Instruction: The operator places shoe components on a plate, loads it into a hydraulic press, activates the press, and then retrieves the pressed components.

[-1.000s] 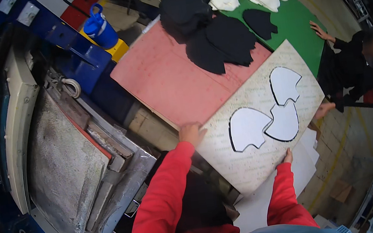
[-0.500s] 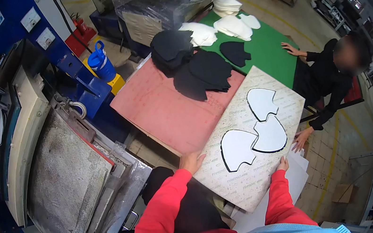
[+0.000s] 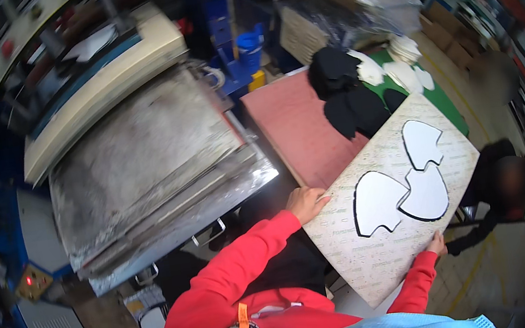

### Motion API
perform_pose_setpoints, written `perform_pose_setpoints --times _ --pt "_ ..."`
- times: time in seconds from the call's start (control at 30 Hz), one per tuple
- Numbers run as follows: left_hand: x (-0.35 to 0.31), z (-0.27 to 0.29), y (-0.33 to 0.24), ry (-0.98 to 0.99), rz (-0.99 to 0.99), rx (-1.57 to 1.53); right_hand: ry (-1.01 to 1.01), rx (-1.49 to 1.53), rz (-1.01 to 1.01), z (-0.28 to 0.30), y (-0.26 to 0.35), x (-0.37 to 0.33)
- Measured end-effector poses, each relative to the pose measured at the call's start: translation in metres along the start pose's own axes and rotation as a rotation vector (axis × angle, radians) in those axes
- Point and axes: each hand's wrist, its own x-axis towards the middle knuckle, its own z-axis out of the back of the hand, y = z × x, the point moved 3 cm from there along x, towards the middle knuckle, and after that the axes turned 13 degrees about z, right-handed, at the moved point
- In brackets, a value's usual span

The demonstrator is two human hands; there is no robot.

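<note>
- 3 white pieces (image 3: 377, 203) lie flat on the board (image 3: 372, 266), presumably so none slides.
- Left hand (image 3: 307, 204) and right hand (image 3: 435, 245): grips pinch opposite edges, likely for balance.

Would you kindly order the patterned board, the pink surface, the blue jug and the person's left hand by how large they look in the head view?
1. Patterned board
2. Pink surface, visible part
3. Blue jug and left hand: too alike to rank

Red-sleeved arms (image 3: 242, 255) reach forward; the left hand (image 3: 308, 203) grips, back uppermost; the right hand (image 3: 436, 245) clasps, partly hidden.
</note>
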Motion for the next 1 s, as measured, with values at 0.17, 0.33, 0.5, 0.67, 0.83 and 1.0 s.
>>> perform_pose_setpoints --times 0.17,0.33,0.5,0.67,0.83,1.0 --pt "-0.086 0.073 -0.020 -0.150 0.043 -0.030 0.203 0.237 -0.028 -0.014 0.074 -0.008" --pt "-0.188 0.135 -0.041 -0.290 0.192 -0.066 0.153 0.071 0.193 -0.020 0.168 -0.037" --pt "-0.306 0.148 -0.056 -0.494 0.218 -0.151 0.575 0.400 0.131 -0.017 0.231 -0.089" --pt "-0.376 0.163 -0.033 -0.613 0.322 -0.151 0.686 0.360 0.110 -0.094 0.227 -0.153" --pt "-0.413 0.176 -0.009 -0.658 0.486 -0.104 0.874 0.247 0.149 -0.145 0.228 -0.190" --pt "-0.433 0.187 0.024 -0.723 0.583 -0.060 0.785 0.346 0.074 -0.171 0.243 -0.232"
